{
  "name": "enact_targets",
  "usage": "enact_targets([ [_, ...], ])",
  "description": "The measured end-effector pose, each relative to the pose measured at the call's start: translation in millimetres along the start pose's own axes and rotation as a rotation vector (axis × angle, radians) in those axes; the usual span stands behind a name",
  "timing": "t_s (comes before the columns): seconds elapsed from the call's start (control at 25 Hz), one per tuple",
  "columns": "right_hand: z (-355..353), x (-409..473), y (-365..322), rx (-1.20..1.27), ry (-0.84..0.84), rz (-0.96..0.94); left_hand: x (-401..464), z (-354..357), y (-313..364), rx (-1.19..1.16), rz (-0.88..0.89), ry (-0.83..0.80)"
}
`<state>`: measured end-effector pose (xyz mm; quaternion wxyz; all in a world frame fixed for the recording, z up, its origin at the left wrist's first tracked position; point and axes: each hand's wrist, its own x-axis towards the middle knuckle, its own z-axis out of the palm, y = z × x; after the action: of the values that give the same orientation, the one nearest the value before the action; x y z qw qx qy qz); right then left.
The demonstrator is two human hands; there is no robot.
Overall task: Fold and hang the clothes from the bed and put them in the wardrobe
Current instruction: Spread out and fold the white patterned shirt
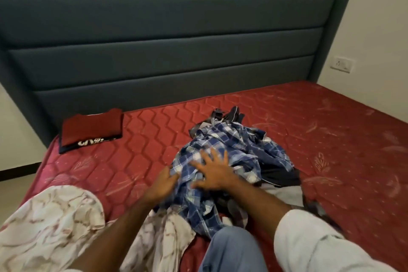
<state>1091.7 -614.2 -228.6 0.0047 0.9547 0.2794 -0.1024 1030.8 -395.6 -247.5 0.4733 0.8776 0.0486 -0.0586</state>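
Now both our hands are on the checked shirt

Our right hand [213,172] lies spread flat on the blue checked shirt [229,150], heaped mid-mattress [331,139]. Our left hand [164,185] curls round its left edge; the fingertips are hidden. Dark clothes [280,175] underneath are hard to count. One folded red shirt [91,127] lies near the far left corner.
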Motion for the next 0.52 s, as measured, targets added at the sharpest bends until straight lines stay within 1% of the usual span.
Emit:
enact_targets([
  [0.08,30,2,1,0.006,-0.030,0.080,33,28,-18,-0.158,-0.133,0.017],
  [0.12,41,6,8,0.035,-0.045,0.139,45,45,-18,-0.163,-0.168,-0.032],
  [0.2,53,10,39,0.140,-0.023,0.252,56,78,4,-0.156,-0.112,-0.145],
  [0.24,54,11,61,0.152,0.010,0.295,52,86,32,-0.161,-0.067,-0.187],
  [0.28,54,11,87,0.136,0.042,0.329,58,101,52,-0.149,-0.002,-0.198],
  [0.36,51,4,142,0.066,0.090,0.386,70,121,73,-0.123,0.070,-0.251],
  [0.44,50,-9,193,-0.035,0.070,0.458,74,136,74,-0.065,0.148,-0.300],
  [0.52,44,-17,221,-0.119,0.010,0.547,74,140,52,0.077,0.201,-0.372],
])
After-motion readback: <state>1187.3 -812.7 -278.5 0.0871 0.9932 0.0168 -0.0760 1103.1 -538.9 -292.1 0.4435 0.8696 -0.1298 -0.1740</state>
